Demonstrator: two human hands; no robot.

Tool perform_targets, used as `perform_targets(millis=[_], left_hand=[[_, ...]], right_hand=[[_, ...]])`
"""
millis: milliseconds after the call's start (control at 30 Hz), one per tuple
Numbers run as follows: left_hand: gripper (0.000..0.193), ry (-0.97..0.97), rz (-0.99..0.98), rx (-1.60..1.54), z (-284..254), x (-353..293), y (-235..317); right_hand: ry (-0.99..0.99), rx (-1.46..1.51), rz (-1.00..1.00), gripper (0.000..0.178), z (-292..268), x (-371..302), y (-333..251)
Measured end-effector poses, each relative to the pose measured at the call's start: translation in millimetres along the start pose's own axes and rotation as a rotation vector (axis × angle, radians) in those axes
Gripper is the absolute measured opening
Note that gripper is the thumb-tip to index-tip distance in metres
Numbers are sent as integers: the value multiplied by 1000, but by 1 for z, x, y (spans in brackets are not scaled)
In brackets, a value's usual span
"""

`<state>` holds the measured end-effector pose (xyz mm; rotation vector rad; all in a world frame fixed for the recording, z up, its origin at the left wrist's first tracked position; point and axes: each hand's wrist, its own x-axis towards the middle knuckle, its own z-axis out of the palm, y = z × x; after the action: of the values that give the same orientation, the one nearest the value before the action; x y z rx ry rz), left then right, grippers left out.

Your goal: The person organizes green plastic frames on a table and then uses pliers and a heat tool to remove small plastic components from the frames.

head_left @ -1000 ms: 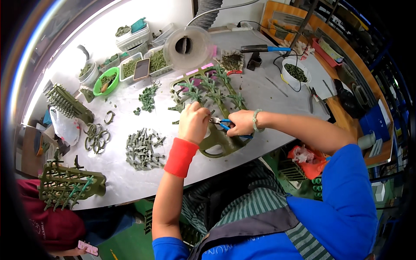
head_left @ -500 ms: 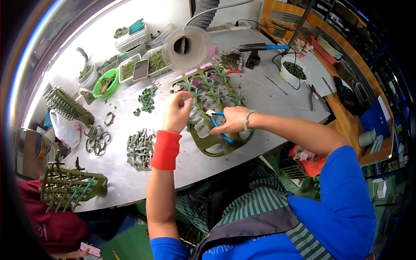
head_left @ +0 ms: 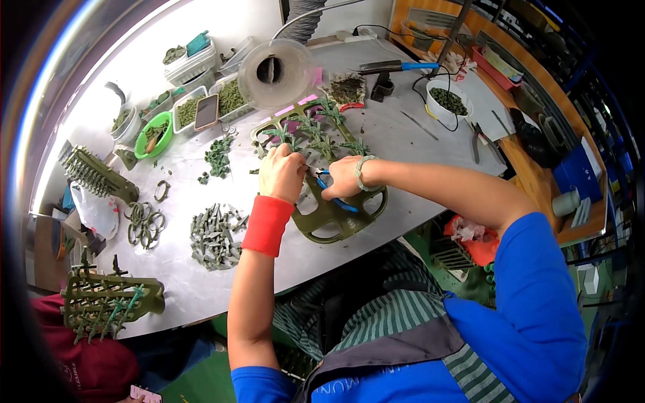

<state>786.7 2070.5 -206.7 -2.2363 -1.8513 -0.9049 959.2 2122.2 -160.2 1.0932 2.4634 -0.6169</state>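
In my right hand [head_left: 344, 177] is a pair of blue-handled pliers [head_left: 345, 205], one handle showing below the fingers. My left hand [head_left: 282, 173], with a red band at the wrist, is closed just left of the pliers' jaws. Its fingertips meet in a pinch, and whatever they hold is too hidden to make out. Both hands are over an olive-green openwork frame [head_left: 311, 219] lying on the table. Rows of green leaf-like pieces [head_left: 321, 142] stand along its bars beyond my hands.
Grey-green pieces [head_left: 213, 236] and dark green pieces [head_left: 218, 156] lie in piles on the left. Green rings [head_left: 145, 225] are farther left, near a studded olive frame [head_left: 114, 295]. Another person's maroon sleeve [head_left: 94, 359] shows lower left. At right are a white bowl [head_left: 463, 121] and cutters [head_left: 476, 144].
My left hand has come down and right, up to the pliers' jaws. My right hand with the pliers has shifted slightly left. The whole view has also shifted a little.
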Motion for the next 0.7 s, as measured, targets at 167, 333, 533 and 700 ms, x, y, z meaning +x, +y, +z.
perform_targets(millis=[167,333,533,700], left_hand=[[9,-20,5,-33,-4,-1,-5],[9,142,-299,-438,-37,-6,-7],[29,372,-810,-1800,-91,-100,-64],[35,439,-1045,-1732,-90,-143,-45]], right_hand=[[-2,41,39,56,-3,-6,-6],[44,127,-4,50,-12,-26,0],[281,341,-100,44,0,-120,50],[369,465,140,46,31,-127,124]])
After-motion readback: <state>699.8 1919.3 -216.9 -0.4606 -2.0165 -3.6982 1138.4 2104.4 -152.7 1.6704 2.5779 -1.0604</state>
